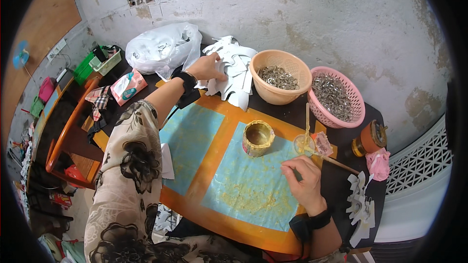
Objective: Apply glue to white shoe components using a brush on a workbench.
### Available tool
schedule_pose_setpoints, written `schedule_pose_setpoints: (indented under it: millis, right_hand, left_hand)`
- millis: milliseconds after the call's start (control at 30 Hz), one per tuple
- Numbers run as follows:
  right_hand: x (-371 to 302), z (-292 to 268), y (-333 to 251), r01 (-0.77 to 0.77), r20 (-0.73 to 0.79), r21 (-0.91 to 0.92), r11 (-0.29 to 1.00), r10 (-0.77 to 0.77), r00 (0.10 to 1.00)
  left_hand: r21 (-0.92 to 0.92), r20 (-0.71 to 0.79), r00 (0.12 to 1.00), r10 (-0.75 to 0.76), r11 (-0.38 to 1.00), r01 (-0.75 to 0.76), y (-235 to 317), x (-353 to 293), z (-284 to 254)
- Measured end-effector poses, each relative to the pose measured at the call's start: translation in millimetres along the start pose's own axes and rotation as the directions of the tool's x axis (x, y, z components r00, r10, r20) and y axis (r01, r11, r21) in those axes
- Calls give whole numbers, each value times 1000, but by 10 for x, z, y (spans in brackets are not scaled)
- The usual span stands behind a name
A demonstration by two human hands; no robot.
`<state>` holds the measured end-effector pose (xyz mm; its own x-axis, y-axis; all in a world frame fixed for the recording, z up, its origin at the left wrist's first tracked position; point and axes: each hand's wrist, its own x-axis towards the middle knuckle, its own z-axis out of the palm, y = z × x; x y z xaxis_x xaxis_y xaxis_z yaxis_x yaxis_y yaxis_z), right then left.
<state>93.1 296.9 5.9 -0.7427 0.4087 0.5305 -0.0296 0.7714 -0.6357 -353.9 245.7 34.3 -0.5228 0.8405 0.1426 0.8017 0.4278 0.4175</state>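
Observation:
My left hand (208,67) reaches to the far side of the table and rests on a pile of white cut pieces (234,70), thumb and forefinger apart. Near the table's right side, my right hand (305,181) hovers over the blue sheet (243,180), its fingers curled together with nothing visible in them. Between the hands stands an open can (258,139) crusted with yellow glue. Just beyond my right hand, a small clear dish (303,143) smeared with yellow has a thin stick (307,117) in it. Another stick (341,165) lies beside it.
An orange basket (273,100) and a pink basket (360,102) hold small metal pieces. A white plastic bag (161,51) leans by the wall. A tissue pack (128,86) lies left. At right are a brown jar (373,139), a pink cloth (378,164) and white strips (360,204).

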Motion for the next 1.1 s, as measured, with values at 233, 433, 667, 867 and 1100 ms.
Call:
schedule_pose_setpoints:
  millis: [233,433,667,867,1100]
  right_hand:
    - [-9,2,3,-2,-6,-2,1000,2,1000]
    - [4,-9,-5,0,8,-4,1000,0,1000]
    - [-15,4,6,-12,2,9,1000,12,1000]
    - [-35,5,-13,-13,18,6,1000,12,1000]
    - [-22,24,64,-43,26,-13,999,43,999]
  left_hand:
    - [-401,26,979,-203,895,196,-135,201,-262]
    - [-184,-119,992,-30,983,7,-377,308,-139]
    - [-31,-134,991,9,999,-13,-350,336,24]
    - [131,-235,972,3,991,28,-253,258,-117]
    - [41,-384,923,1,999,16,86,-122,-1015]
